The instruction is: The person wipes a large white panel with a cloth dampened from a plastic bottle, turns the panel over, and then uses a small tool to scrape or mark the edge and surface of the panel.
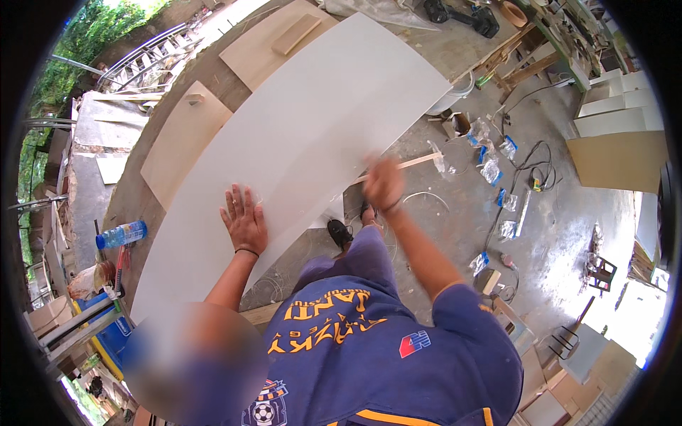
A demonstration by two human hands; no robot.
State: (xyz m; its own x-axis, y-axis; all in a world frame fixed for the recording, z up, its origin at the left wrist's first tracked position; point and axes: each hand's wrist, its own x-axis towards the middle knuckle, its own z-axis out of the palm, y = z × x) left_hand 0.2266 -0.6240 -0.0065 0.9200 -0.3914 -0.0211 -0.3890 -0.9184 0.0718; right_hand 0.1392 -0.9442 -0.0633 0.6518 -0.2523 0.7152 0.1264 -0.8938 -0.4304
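A long white board [312, 106] lies slantwise across the worktable in front of me. My left hand [246, 226] rests flat on its face near the lower middle, fingers spread. At the board's near right edge is my right hand [384, 184], curled but smeared by motion, so its fingers and anything in them cannot be made out. A thin wooden strip [415, 162] shows beyond the right hand, over the floor. Pale wooden panels [186, 142] stick out from beneath the far side of the white board.
A water bottle [121, 235] lies at the table's left end. A cordless drill [463, 17] sits at the far right of the table. Plastic packets [491, 170], cables [543, 170] and a white bucket [455, 94] are on the floor to the right. Panels [618, 160] stand farther right.
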